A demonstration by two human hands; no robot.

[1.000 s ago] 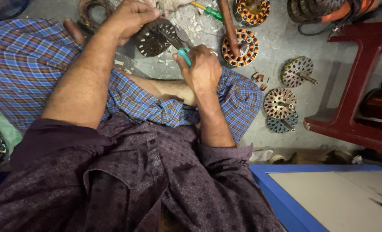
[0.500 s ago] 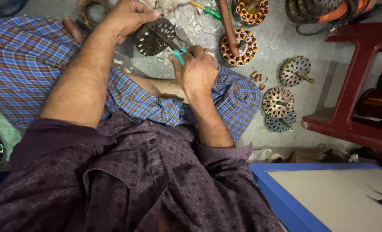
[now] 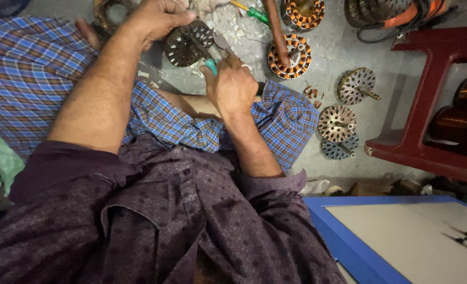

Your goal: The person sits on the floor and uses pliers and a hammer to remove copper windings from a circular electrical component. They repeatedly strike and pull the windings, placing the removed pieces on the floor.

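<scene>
My left hand [image 3: 157,18] grips the edge of a dark round slotted motor stator core [image 3: 187,43] held on the grey floor at the top centre. My right hand [image 3: 233,84] is closed around a tool with a teal handle [image 3: 211,67], likely pliers, whose metal tip touches the core. I sit on the floor with a blue checked cloth [image 3: 154,118] over my legs and wear a dark purple shirt.
A stator with copper windings [image 3: 290,56] lies right of the core, another [image 3: 303,11] above it with a wooden handle [image 3: 275,26] and a green screwdriver [image 3: 255,14]. Three bare cores [image 3: 338,123] lie by a red stool [image 3: 433,100]. A blue-edged board [image 3: 402,236] sits lower right.
My right hand with the teal tool has shifted slightly left and up toward the core. My left hand keeps its hold on the core.
</scene>
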